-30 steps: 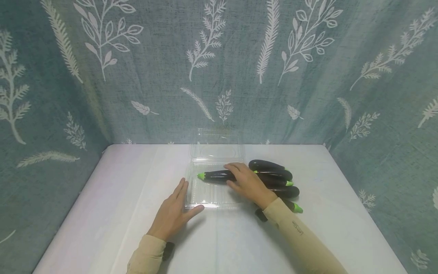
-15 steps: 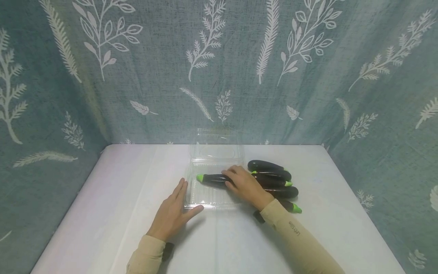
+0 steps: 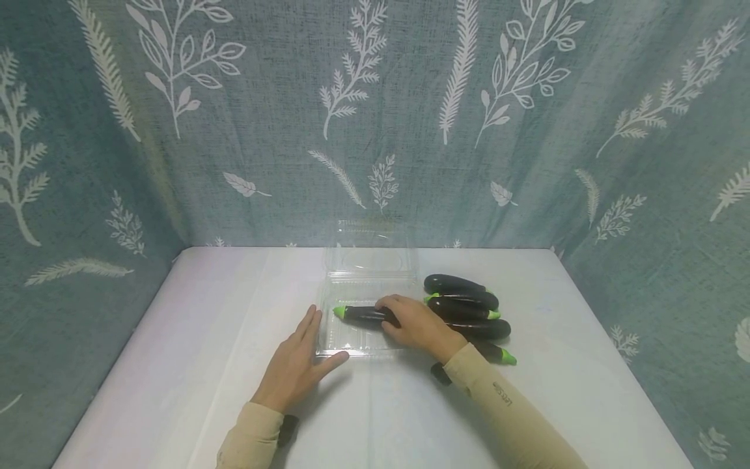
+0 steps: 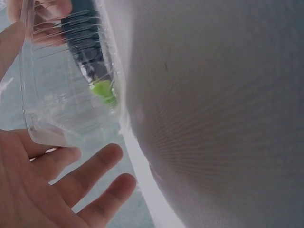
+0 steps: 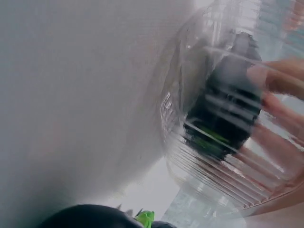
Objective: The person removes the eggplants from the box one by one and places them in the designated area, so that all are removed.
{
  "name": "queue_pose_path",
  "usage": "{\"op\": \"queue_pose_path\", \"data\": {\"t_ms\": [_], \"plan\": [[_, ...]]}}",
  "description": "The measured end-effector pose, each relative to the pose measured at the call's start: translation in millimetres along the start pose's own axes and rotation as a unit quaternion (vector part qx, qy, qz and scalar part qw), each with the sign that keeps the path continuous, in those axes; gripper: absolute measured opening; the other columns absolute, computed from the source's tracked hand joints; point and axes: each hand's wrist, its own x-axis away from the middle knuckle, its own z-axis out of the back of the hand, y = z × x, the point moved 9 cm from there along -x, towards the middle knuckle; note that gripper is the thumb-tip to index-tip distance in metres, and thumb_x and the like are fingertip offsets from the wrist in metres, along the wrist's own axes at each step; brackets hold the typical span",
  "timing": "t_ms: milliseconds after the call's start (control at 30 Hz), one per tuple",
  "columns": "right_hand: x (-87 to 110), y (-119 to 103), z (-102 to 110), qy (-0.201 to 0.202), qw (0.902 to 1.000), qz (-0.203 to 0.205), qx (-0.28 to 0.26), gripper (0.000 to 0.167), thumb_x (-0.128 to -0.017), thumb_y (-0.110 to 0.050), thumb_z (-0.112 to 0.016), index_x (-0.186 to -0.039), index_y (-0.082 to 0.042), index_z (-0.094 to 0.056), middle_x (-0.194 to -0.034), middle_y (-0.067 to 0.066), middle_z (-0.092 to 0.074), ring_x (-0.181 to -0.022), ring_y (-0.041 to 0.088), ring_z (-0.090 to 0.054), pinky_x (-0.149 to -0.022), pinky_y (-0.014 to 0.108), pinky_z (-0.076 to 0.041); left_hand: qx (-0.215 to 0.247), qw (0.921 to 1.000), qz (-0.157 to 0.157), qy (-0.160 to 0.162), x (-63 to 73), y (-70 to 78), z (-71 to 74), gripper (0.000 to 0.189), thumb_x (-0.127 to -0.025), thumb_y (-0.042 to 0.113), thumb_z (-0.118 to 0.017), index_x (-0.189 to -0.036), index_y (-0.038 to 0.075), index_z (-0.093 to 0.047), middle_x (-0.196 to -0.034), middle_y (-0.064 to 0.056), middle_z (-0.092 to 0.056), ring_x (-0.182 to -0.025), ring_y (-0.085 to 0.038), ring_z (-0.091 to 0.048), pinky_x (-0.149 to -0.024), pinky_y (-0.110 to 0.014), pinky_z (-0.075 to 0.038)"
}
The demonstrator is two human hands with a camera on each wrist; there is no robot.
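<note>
A dark purple eggplant (image 3: 362, 314) with a green stem lies across the base of a clear plastic clamshell container (image 3: 347, 344). My right hand (image 3: 420, 327) grips its thicker right part, which is mostly covered by the fingers in the head view. In the right wrist view the eggplant (image 5: 230, 95) shows through the ribbed clear wall, thumb and fingers around it. My left hand (image 3: 293, 365) rests at the container's front left corner, fingers straight along the left side and thumb by the front edge. Those spread fingers (image 4: 97, 171) show next to the clear wall in the left wrist view.
The container's raised lid (image 3: 372, 257) stands open at the back, near the patterned curtain (image 3: 263, 130). Several more eggplants (image 3: 480, 329) lie in a loose pile right of the container, partly behind the right arm. A white cloth (image 3: 234, 280) covers the table.
My right hand has moved the gripped eggplant toward the container's front and slightly left. The left hand and the container have stayed in place.
</note>
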Motion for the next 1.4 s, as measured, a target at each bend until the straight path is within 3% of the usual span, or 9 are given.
{"op": "queue_pose_path", "data": {"t_ms": [200,633,900,1167,1400], "plan": [[1.1,0,-1,-0.008,0.9999,-0.008,-0.007,0.031,-0.096,-0.029,-0.072,-0.124,-0.019,-0.065,-0.118,-0.003,-0.069,-0.11,0.014,-0.065,-0.099,0.034,-0.053,0.001,1.0,-0.001,0.003,-0.2,1.0,0.5,0.102,-0.089,0.067,-0.064,-0.156,-0.002,-0.032,-0.164,-0.016,-0.03,-0.13,-0.046,-0.052,-0.108,-0.055,-0.044],[6.9,-6,2,0.016,0.999,0.041,0.004,0.035,-0.096,-0.026,-0.072,-0.129,-0.018,-0.065,-0.125,0.002,-0.068,-0.117,0.019,-0.064,-0.1,0.037,-0.052,-0.004,1.0,-0.005,0.003,1.0,3.9,0.3,0.1,-0.09,0.064,-0.065,-0.156,-0.004,-0.033,-0.163,-0.017,-0.03,-0.128,-0.047,-0.053,-0.107,-0.056,-0.045],[9.9,-14,19,0.076,0.9936,0.075,0.035,0.037,-0.095,-0.029,-0.073,-0.131,-0.021,-0.067,-0.125,0.001,-0.068,-0.117,0.019,-0.063,-0.1,0.036,-0.053,-0.003,1.0,-0.004,0.0,1.0,2.9,0.7,0.101,-0.09,0.065,-0.065,-0.156,-0.004,-0.032,-0.163,-0.018,-0.029,-0.13,-0.047,-0.051,-0.108,-0.055,-0.044],[22.5,-32,50,0.164,0.9771,0.131,0.035,0.034,-0.092,-0.024,-0.077,-0.125,-0.018,-0.07,-0.123,0.0,-0.069,-0.115,0.017,-0.064,-0.099,0.032,-0.053,-0.004,0.9999,-0.008,0.006,1.1,2.2,1.0,0.101,-0.089,0.065,-0.066,-0.155,-0.004,-0.033,-0.162,-0.018,-0.031,-0.128,-0.047,-0.054,-0.107,-0.055,-0.045],[34.5,-41,72,0.186,0.9727,0.135,0.03,0.036,-0.092,-0.023,-0.077,-0.127,-0.017,-0.07,-0.127,-0.001,-0.068,-0.117,0.017,-0.064,-0.099,0.033,-0.053,-0.001,0.9999,-0.009,0.008,0.5,2.7,1.8,0.101,-0.089,0.065,-0.066,-0.155,-0.005,-0.033,-0.162,-0.019,-0.032,-0.129,-0.046,-0.053,-0.107,-0.055,-0.045]]}}
